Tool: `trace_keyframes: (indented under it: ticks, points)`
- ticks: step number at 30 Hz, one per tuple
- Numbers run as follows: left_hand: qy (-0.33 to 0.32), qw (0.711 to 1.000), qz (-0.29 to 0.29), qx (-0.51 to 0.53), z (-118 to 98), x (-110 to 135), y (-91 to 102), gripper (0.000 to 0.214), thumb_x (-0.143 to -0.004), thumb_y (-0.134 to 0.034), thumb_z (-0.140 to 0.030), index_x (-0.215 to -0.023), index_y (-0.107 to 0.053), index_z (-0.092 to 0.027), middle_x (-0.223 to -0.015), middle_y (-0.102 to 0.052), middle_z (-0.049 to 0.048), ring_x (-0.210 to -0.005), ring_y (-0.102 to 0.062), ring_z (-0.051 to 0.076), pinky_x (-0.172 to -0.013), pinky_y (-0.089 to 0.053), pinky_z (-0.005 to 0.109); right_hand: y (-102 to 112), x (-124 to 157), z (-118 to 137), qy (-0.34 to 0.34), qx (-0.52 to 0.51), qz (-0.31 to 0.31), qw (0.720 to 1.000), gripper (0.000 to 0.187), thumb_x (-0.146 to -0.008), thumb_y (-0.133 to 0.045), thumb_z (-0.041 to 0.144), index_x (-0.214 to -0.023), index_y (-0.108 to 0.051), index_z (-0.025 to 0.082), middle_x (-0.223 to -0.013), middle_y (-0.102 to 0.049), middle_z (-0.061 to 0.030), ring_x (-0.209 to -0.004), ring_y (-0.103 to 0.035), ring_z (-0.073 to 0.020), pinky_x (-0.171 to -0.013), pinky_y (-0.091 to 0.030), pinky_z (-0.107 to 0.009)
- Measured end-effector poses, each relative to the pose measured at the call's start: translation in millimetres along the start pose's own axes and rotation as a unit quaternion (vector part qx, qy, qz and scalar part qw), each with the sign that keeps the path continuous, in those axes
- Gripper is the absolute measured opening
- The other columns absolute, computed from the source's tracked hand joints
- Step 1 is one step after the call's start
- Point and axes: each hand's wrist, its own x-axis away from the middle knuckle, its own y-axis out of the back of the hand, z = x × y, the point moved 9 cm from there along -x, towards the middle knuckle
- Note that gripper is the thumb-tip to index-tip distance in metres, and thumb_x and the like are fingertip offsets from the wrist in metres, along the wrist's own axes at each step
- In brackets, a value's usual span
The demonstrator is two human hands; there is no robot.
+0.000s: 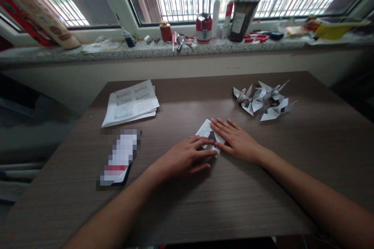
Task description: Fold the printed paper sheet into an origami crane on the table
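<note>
Head view: your left hand [187, 155] lies palm down on the small white printed paper piece with a dark patch [207, 128], fingers stretched out and pressing on its near edge. Nothing is pinched or closed in it. Your right hand [233, 140] is also flat and spread, its fingers laid across the far right side of the same piece; it pins the paper but does not grasp it. The piece sits near the middle of the brown wood-grain table [233, 202], directly under both hands and touching both. It looks folded into a compact, several-layered shape, but your fingers hide the creases, so the exact fold stage cannot be told. Beyond your right hand, well apart from it, is a cluster of finished folded paper figures with pointed wings, white and grey [264, 103]. I judge that several pieces are complete and this one is partly done. To your left, a stack of flat white printed sheets [131, 103] lies unfolded near the table's far edge, which suggests material in reserve. A dark phone with its screen blurred [119, 157] lies just nearer than that stack. The grey stone windowsill [87, 52] holds a red can [203, 27] and assorted bottles.
</note>
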Motion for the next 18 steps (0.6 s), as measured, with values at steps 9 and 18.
trace_keyframes:
  ticks: [9,18]
  points:
    - [0.045,0.998,0.004,-0.032,7.2,2.5,-7.1,0.054,-0.105,-0.060,-0.044,-0.156,-0.049,-0.030,-0.164,-0.043,0.0102,-0.146,-0.046,0.033,-0.121,-0.040,0.053,15.1,2.1,-0.8,-0.011,-0.069,-0.010,0.997,0.065,-0.111,-0.041,0.046,-0.169,-0.013,0.036,-0.173,-0.025,-0.0021,-0.159,-0.025,-0.0255,-0.129,-0.027,-0.056]
    - [0.059,0.997,-0.006,-0.052,10.4,2.0,-12.4,0.050,-0.104,-0.060,-0.046,-0.148,-0.054,-0.023,-0.165,-0.042,0.0127,-0.148,-0.044,0.034,-0.120,-0.040,0.052,23.2,5.6,7.9,0.016,-0.097,-0.034,0.995,0.045,-0.109,-0.048,0.038,-0.153,-0.053,0.028,-0.154,-0.059,-0.0071,-0.149,-0.047,-0.0266,-0.125,-0.037,-0.056]
